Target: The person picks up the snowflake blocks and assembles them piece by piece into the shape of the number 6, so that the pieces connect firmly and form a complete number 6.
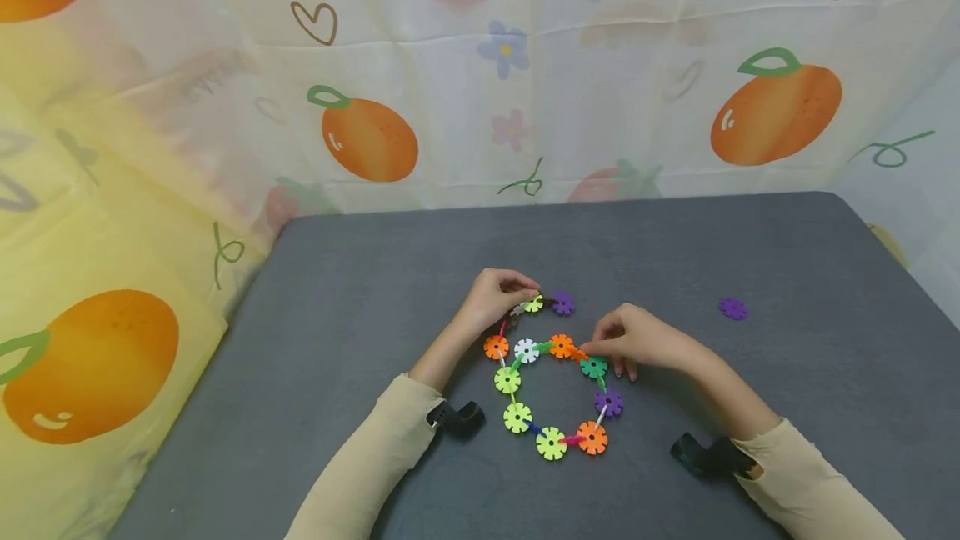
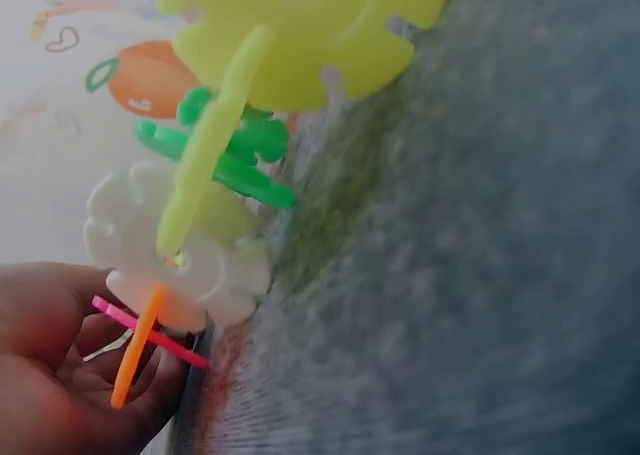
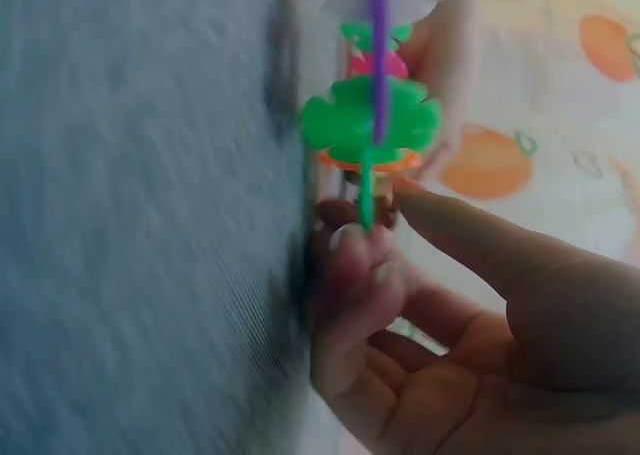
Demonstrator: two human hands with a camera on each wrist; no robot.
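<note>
Notched plastic discs, slotted together edge to edge, make a ring on the table, with a tail curving up and right from its upper left. My left hand [image 1: 495, 300] is at that tail, thumb and fingertips pinching a yellow-green disc [image 1: 533, 304]; a purple disc [image 1: 562, 303] ends it. Across the ring, my right hand [image 1: 645, 342] pinches the chain by an upright orange disc [image 1: 578, 353], beside a flat green disc [image 1: 594, 367]. In the right wrist view, thumb and fingers [image 3: 350, 285] meet just past the green disc [image 3: 370, 120]. The left fingers are partly hidden behind discs in the left wrist view.
A loose purple disc [image 1: 733, 308] lies on the grey table [image 1: 360, 290], right of the right hand. Black wrist straps [image 1: 459, 420] stick out from both sleeves. Patterned cloth [image 1: 450, 65] hangs along the back and left sides.
</note>
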